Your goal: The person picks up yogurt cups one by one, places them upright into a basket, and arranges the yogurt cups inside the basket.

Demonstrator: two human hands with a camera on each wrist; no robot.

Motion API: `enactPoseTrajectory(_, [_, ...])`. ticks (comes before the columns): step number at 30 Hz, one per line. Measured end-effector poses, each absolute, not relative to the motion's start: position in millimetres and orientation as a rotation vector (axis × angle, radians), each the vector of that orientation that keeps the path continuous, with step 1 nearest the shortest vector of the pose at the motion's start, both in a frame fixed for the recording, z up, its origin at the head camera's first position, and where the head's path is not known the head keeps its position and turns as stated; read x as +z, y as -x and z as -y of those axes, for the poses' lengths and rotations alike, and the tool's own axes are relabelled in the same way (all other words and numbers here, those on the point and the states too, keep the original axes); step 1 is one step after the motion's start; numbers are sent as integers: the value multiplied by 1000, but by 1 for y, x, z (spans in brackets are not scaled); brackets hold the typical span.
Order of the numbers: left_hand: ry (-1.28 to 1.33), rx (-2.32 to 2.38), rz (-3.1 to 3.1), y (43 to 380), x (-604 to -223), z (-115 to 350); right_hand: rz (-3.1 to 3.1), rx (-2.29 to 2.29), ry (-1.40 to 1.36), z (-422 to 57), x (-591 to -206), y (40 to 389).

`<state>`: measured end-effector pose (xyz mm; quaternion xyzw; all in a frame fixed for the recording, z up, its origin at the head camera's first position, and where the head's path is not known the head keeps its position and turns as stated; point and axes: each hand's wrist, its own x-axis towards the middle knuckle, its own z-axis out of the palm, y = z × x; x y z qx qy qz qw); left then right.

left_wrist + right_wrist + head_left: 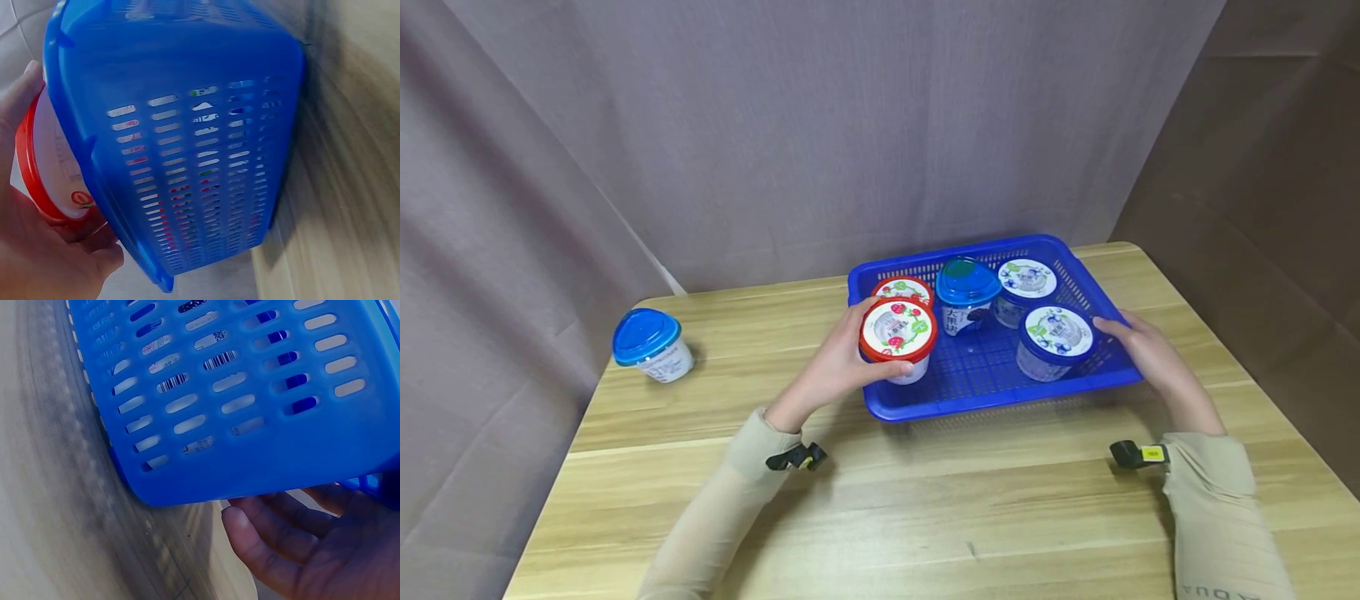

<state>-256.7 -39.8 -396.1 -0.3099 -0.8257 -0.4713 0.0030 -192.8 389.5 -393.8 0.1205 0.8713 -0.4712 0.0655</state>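
A blue plastic basket (970, 407) with slotted walls is on the wooden table. My left hand (838, 358) grips a red-lidded cup with strawberry pictures (898, 333) at the basket's left end, thumb along its near side. Another red-lidded cup (904, 286) shows partly behind it. At the right end, my right hand (1153, 358) holds the basket with the thumb over the rim; its fingers (275, 537) curl by the outer wall. Inside are also a cup with a rounded-triangular blue lid (967, 285) and two blueberry-print cups, one behind (1028, 279) and one in front (1060, 333).
A second cup with a rounded-triangular blue lid (647, 337) stands by the table's left edge, outside the basket. Grey cloth (820, 142) hangs behind the table (925, 517), and a brown panel (1262, 192) borders the right side.
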Motion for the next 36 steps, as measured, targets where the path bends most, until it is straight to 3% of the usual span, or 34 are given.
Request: enactPoseTrajectory(36, [1266, -813, 2747, 255, -399, 33, -2641, -1426, -344, -390, -394, 193])
